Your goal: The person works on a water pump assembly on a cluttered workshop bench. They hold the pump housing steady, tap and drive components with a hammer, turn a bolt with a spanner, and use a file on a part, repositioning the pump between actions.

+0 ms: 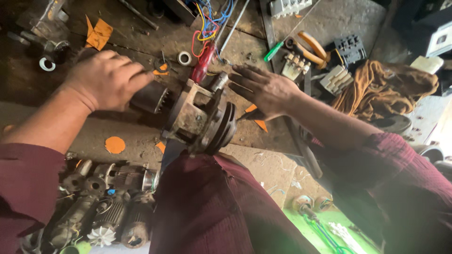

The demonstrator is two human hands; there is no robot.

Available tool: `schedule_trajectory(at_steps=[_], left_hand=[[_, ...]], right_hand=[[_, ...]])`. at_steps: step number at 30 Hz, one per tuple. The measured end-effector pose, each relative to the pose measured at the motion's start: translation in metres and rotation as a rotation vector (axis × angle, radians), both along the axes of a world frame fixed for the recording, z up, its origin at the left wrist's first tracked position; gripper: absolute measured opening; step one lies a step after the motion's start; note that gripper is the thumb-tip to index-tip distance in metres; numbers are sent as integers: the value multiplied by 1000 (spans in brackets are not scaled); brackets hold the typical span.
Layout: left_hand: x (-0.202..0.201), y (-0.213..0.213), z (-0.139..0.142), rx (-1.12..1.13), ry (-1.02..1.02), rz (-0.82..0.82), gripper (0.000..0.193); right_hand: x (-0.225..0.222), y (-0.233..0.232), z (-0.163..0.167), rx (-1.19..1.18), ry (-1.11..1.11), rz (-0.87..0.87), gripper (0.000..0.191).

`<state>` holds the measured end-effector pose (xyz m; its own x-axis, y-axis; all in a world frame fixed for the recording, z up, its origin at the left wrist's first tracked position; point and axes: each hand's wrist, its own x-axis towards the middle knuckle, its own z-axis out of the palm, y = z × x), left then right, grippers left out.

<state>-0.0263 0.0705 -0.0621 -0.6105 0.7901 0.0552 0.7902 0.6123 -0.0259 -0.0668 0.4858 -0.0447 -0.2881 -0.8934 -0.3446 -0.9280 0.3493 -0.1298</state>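
Left hand (106, 77) clamps the dark cylindrical end of the rusty motor assembly (197, 117), which is propped on the person's knee at centre; right hand (263, 89), fingers spread flat, hovers at its two o'clock.

The motor (188, 110) lies on its side across the person's knee, over the surface. Its dark cylindrical body points left, under the left hand (107, 79). Its rusty, square-flanged housing sits in the middle, and a dark grooved pulley faces right, just below the open right hand (263, 88).
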Motion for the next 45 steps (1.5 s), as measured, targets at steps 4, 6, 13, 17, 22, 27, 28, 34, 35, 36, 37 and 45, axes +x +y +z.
schedule_trajectory(at_steps=[4,6,13,17,22,27,28,34,35,36,37,45], left_hand=[[-3,-1,3,80,35,-20,44],[-6,-4,3,109,45,-31,37],[-12,-10,0,147,87,-64,32],[-9,-8,6,115,42,-59,36],[-1,-4,10,100,1,-52,70],[9,1,7,6,-3,28,85],[10,0,8,-32,-16,41,88],[17,12,20,-197,-164,163,86],[18,13,22,-198,-175,168,85],[18,14,24,-198,-192,173,84],[19,14,25,-189,-165,170,88],[14,6,16,-322,-139,128,71]], right_hand=[[-4,0,-2,-22,-69,-29,100],[-5,0,-4,-56,-55,2,97],[-8,3,-13,-29,27,63,88],[-7,-6,-6,-70,-94,-42,93],[1,-2,7,-92,-27,-24,94],[17,19,6,-268,87,-88,53],[22,17,7,-296,128,-137,44],[61,-4,76,-582,428,-514,39],[74,2,95,-577,398,-674,43],[85,10,113,-616,397,-807,44],[100,19,127,-706,458,-869,45],[64,-18,11,-590,653,-699,53]])
